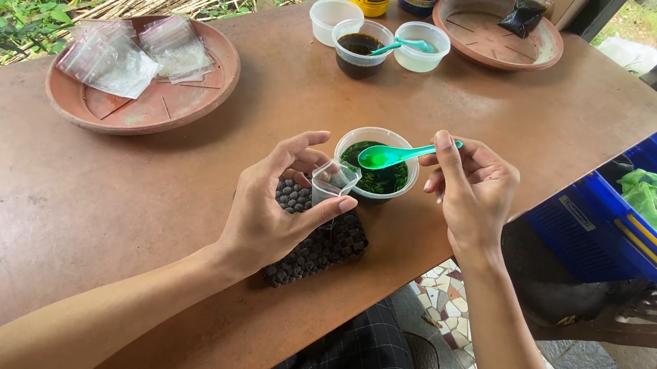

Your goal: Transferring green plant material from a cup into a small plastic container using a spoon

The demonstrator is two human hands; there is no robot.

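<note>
Near the front edge of the brown table (55,195), the left hand (272,207) pinches a small clear plastic bag (333,181) between thumb and fingers, held open above a dark tray of round pellets (321,245). The right hand (472,188) grips a green spoon (389,155) by its handle over a white cup of green leaves (376,180). Toward the far edge stand three more plastic cups (361,46): one empty, one with dark liquid and one with a teal spoon. Two clay dishes sit on the table: the left dish (139,109) holds clear bags, the far dish (493,38) a black packet. A blue basket (628,235) stands beside the right edge.
</note>
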